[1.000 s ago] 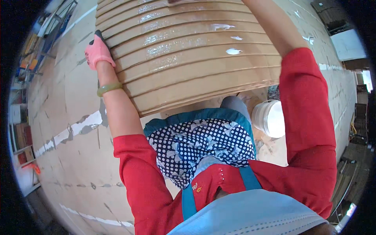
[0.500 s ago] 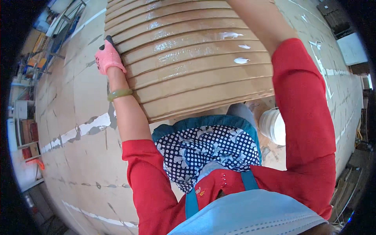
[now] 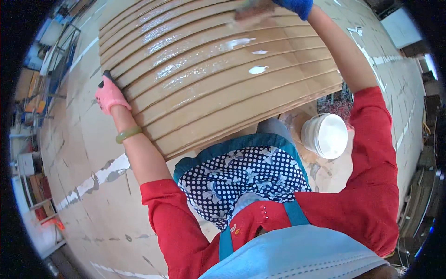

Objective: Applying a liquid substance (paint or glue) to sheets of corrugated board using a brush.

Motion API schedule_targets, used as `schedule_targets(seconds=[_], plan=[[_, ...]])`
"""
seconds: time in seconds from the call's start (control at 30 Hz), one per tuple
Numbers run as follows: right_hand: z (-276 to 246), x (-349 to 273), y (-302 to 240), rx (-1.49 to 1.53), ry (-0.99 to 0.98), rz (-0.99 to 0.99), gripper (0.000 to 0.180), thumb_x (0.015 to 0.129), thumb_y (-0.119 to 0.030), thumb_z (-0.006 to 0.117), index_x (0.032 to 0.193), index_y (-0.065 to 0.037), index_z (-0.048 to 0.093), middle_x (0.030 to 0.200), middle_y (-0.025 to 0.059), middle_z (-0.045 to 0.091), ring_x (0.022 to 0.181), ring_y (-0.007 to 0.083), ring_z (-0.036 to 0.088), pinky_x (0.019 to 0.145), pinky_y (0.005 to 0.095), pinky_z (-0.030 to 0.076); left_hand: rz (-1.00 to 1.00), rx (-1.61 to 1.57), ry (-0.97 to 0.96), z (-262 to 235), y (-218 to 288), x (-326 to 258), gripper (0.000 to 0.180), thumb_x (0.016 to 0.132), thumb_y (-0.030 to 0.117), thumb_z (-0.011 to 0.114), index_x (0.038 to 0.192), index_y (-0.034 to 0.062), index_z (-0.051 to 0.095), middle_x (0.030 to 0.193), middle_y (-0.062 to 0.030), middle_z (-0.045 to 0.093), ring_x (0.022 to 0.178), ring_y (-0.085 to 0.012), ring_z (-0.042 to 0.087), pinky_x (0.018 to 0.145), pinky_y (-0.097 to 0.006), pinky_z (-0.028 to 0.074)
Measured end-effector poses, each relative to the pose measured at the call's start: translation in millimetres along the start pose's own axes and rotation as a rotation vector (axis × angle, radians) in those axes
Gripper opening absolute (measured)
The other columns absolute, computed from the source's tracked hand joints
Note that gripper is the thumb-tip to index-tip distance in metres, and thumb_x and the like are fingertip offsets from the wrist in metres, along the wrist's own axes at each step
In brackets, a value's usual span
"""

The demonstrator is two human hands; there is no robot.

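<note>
In front of me lies a stack of brown cardboard sheets (image 3: 218, 100), fanned out so that their edges overlap in steps. Glossy wet streaks run across the sheets' left half, with white blobs of paste (image 3: 258, 69) near the middle. My left hand (image 3: 112, 94), in a pink glove with dark fingertips, grips the stack's left edge, thumb on top. At the far side, my right hand (image 3: 295, 5), in a blue glove and partly cut off by the frame, holds a brown brush (image 3: 254, 13). The brush is smeared by motion and touches or hovers just above the cardboard.
A white bucket (image 3: 312, 136) with white contents stands on the floor right of my knees. Beside it is a dark patterned item (image 3: 335, 104), partly under the stack. Shelving (image 3: 55, 69) runs along the left; boxes and stacked material (image 3: 420, 204) line the right.
My right hand has come into view with the brush, moving over the far sheets. The stack and my left hand appear shifted left in the view; more of the bucket shows.
</note>
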State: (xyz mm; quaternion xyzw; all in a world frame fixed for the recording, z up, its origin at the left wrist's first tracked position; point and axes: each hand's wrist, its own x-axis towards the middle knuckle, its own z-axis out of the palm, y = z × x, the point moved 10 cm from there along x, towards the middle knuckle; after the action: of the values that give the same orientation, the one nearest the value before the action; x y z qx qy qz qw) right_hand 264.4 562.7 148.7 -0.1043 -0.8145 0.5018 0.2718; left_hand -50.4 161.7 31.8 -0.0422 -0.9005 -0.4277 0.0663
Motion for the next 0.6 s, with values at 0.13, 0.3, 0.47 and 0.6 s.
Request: schedule_targets(seconds=[0.13, 0.3, 0.47, 0.6], plan=[[-34.8, 33.9, -29.1, -0.812, 0.227, -0.031, 0.022, 0.081, -0.022, 0.066, 0.066, -0.005, 0.067, 0.062, 0.0050, 0.063, 0.058, 0.0129, 0.057, 0.055, 0.0295, 0.047, 0.016, 0.011, 0.000, 5.7, 8.4, -6.4, 0.063, 0.079, 0.055, 0.053, 0.096, -0.0040, 0.068, 0.098, -0.0196, 0.067, 0.091, -0.0353, 0.062, 0.083, -0.043, 0.044], [-53.9, 5.1, 31.4, -0.370, 0.393, 0.227, 0.026, 0.082, -0.023, 0.064, 0.060, -0.008, 0.065, 0.055, 0.0008, 0.056, 0.054, 0.0094, 0.051, 0.050, 0.0281, 0.042, -0.005, -0.010, 0.022, 8.3, 11.5, -14.0, 0.062, 0.079, 0.055, 0.055, 0.097, -0.0038, 0.068, 0.097, -0.0171, 0.068, 0.089, -0.0331, 0.062, 0.081, -0.043, 0.044], [5.1, -96.6, -9.6, 0.000, 0.176, 0.046, 0.021, 0.083, -0.023, 0.064, 0.070, -0.006, 0.064, 0.064, 0.0006, 0.058, 0.060, 0.0108, 0.054, 0.055, 0.0285, 0.043, 0.022, -0.031, 0.031, -7.3, -5.3, 1.6, 0.063, 0.079, 0.055, 0.055, 0.096, -0.0036, 0.068, 0.097, -0.0174, 0.068, 0.088, -0.0329, 0.062, 0.081, -0.042, 0.045], [5.8, -136.6, -15.2, -0.087, 0.099, 0.167, 0.019, 0.087, -0.020, 0.062, 0.080, -0.003, 0.066, 0.074, 0.0038, 0.064, 0.069, 0.0122, 0.060, 0.065, 0.0279, 0.049, -0.057, 0.070, 0.062, -9.3, 0.9, -9.0, 0.064, 0.080, 0.056, 0.054, 0.096, -0.0046, 0.068, 0.098, -0.0183, 0.068, 0.088, -0.0334, 0.062, 0.080, -0.042, 0.044]])
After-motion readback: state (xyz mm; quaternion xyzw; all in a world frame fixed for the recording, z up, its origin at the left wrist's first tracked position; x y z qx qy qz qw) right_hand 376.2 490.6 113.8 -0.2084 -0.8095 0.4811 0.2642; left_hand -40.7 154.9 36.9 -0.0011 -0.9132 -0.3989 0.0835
